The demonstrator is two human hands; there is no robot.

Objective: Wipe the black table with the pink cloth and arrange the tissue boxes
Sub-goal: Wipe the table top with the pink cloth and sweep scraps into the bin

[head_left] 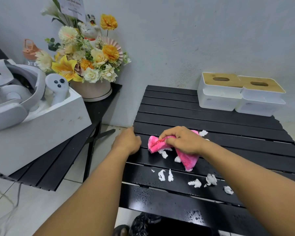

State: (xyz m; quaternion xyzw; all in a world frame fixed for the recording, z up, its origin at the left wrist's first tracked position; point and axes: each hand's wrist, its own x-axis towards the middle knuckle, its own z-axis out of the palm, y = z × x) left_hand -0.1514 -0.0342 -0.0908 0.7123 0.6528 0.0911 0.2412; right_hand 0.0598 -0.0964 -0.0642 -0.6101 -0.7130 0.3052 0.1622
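Note:
My right hand point(182, 140) grips the bunched pink cloth point(188, 160) on the middle of the black slatted table point(228, 121). My left hand point(127, 141) holds the table's left edge with curled fingers. Several scraps of white tissue point(194, 183) lie around and in front of the cloth, on wet slats. Two white tissue boxes with wooden lids stand side by side at the table's far right corner: the left box point(219, 91) and the right box point(260, 97).
A second black table point(46, 167) on the left carries a white box with a VR headset point(12, 92) and controller, plus a flower arrangement point(90, 65) in a pink pot. The grey wall runs behind both. A cable lies on the tiled floor at the lower left.

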